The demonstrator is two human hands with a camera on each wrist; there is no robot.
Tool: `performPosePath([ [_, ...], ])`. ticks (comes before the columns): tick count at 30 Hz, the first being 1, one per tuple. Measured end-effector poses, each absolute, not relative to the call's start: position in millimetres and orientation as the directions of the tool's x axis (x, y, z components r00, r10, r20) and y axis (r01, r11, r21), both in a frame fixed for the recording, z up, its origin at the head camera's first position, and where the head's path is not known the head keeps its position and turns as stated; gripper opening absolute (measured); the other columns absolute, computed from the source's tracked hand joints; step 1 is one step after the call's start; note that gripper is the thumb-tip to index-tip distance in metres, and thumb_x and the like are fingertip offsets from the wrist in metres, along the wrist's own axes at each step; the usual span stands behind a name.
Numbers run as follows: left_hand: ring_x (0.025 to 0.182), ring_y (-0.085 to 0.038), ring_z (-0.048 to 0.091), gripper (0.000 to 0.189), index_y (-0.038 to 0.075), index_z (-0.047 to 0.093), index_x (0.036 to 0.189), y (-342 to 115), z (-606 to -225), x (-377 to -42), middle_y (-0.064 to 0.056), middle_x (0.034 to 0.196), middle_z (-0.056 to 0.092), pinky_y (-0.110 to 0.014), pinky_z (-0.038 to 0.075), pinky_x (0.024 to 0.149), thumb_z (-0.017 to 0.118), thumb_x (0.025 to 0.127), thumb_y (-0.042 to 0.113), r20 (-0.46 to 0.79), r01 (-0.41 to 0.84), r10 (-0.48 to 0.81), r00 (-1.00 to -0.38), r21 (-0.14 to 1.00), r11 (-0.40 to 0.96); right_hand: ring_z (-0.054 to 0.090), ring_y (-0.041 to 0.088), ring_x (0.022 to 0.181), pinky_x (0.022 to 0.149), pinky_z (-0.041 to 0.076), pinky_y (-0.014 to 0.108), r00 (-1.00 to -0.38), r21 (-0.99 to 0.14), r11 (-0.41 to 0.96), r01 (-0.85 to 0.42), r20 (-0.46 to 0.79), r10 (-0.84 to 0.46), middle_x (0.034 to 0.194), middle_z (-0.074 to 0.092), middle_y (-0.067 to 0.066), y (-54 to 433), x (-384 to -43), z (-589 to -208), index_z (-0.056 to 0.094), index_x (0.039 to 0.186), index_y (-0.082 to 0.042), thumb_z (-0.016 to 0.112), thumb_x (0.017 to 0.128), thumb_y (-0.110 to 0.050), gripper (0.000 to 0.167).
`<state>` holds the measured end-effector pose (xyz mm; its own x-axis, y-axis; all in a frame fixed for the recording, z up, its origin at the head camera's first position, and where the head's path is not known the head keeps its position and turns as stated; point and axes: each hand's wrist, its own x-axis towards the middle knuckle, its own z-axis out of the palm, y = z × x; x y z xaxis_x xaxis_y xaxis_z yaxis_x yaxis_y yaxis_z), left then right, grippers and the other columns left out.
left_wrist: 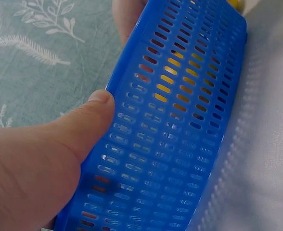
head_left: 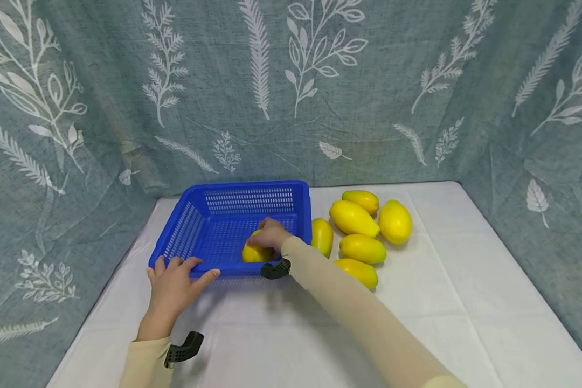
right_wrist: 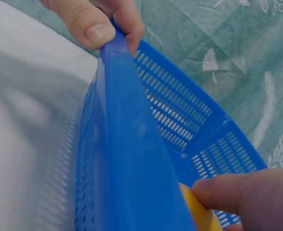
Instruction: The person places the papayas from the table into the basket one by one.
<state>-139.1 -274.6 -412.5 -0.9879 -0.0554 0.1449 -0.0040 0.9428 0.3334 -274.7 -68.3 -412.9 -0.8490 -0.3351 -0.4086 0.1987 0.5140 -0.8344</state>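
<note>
A blue plastic basket (head_left: 233, 229) with slotted walls stands at the back left of the table. My left hand (head_left: 171, 288) grips its near rim towards the left corner, the thumb (left_wrist: 96, 108) outside the wall and the fingers over the inner side. Inside the basket, near the front wall and right of its middle, my right hand (head_left: 271, 237) holds a yellow mango (head_left: 253, 253) from above. Part of that mango is hidden by the hand. Yellow shows through the slots in the left wrist view, and the right wrist view has the mango (right_wrist: 199, 209) behind the rim.
Several more yellow mangoes (head_left: 351, 217) lie grouped to the right of the basket, one close against its right wall. White cloth (head_left: 441, 302) covers the table. A grey-green curtain (head_left: 281, 134) with white leaf prints hangs behind and at both sides.
</note>
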Motion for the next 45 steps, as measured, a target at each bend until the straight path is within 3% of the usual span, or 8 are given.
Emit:
performPosePath([
  [4,0.133,-0.073,0.024,0.057,-0.002,0.069,0.12,-273.3,-414.8,-141.1,-0.04,0.12,0.059,-0.084,0.011,0.105,0.073,0.09,0.047,0.156,0.007,-0.049,-0.986,0.341,0.94,0.065,0.031,0.104,0.089,0.06,0.051,-0.848,-0.812,0.553,0.185,-0.416,-0.327,0.134,0.055,0.021,-65.2,-273.5,-411.5,0.042,0.147,-0.003,0.074,0.092,-0.024,0.067],
  [8,0.134,-0.073,0.023,0.058,-0.002,0.069,0.12,-271.4,-414.0,-142.4,-0.04,0.122,0.059,-0.084,0.01,0.106,0.072,0.091,0.048,0.148,0.01,-0.044,-0.988,0.343,0.939,0.063,0.033,0.114,0.091,0.06,0.051,-0.867,-0.811,0.56,0.167,-0.392,-0.308,0.141,0.054,0.021,-61.5,-271.7,-406.3,0.041,0.15,-0.004,0.074,0.092,-0.029,0.071],
  [14,0.135,-0.072,0.021,0.059,-0.002,0.067,0.123,-272.3,-411.8,-139.9,-0.041,0.123,0.057,-0.084,0.007,0.107,0.07,0.092,0.048,0.114,-0.013,-0.055,-0.992,0.344,0.939,0.056,0.032,0.133,0.104,0.052,0.05,-0.919,-0.829,0.556,0.062,-0.265,-0.293,0.154,0.049,0.016,-44.4,-270.5,-388.8,0.042,0.152,-0.008,0.071,0.095,-0.036,0.071],
  [19,0.135,-0.073,0.02,0.059,-0.003,0.067,0.122,-273.2,-413.8,-137.7,-0.041,0.122,0.057,-0.085,0.007,0.106,0.071,0.092,0.048,0.104,-0.017,-0.058,-0.993,0.354,0.935,0.052,0.033,0.138,0.112,0.047,0.049,-0.949,-0.83,0.557,-0.025,-0.156,-0.275,0.154,0.05,0.016,-2.9,-275.9,-359.7,0.045,0.151,-0.011,0.069,0.096,-0.039,0.066],
  [26,0.132,-0.072,0.022,0.06,-0.002,0.067,0.122,-275.6,-415.5,-139.3,-0.041,0.121,0.057,-0.085,0.008,0.104,0.069,0.093,0.05,0.116,-0.009,-0.052,-0.992,0.344,0.939,0.051,0.035,0.137,0.112,0.046,0.05,-0.978,-0.851,0.519,0.073,-0.164,-0.13,0.157,0.043,0.018,91.1,-295.7,-330.4,0.04,0.154,-0.016,0.063,0.1,-0.04,0.064],
  [34,0.131,-0.073,0.024,0.059,-0.002,0.068,0.119,-275.7,-418.0,-142.3,-0.041,0.118,0.058,-0.087,0.01,0.102,0.07,0.092,0.05,0.157,0.019,-0.036,-0.987,0.339,0.941,0.037,0.04,0.148,0.118,0.037,0.056,-0.979,-0.822,0.536,0.193,-0.198,0.05,0.164,0.031,0.022,199.7,-309.1,-350.7,0.024,0.161,-0.01,0.054,0.104,-0.041,0.071],
  [40,0.13,-0.072,0.025,0.059,-0.002,0.068,0.119,-276.8,-416.5,-142.3,-0.04,0.117,0.059,-0.085,0.012,0.101,0.07,0.092,0.05,0.153,0.015,-0.037,-0.988,0.328,0.944,0.029,0.043,0.151,0.12,0.033,0.058,-0.96,-0.777,0.564,0.28,-0.236,0.151,0.166,0.025,0.024,229.3,-308.6,-389.4,0.024,0.161,-0.007,0.057,0.103,-0.038,0.074],
  [45,0.132,-0.073,0.024,0.059,-0.002,0.068,0.119,-275.4,-415.5,-141.4,-0.04,0.117,0.059,-0.086,0.011,0.103,0.07,0.092,0.051,0.145,0.009,-0.042,-0.989,0.335,0.942,0.036,0.044,0.147,0.115,0.041,0.057,-0.936,-0.771,0.536,0.343,-0.328,0.128,0.166,0.023,0.025,237.5,-306.2,-413.5,0.016,0.163,-0.007,0.055,0.103,-0.041,0.079],
])
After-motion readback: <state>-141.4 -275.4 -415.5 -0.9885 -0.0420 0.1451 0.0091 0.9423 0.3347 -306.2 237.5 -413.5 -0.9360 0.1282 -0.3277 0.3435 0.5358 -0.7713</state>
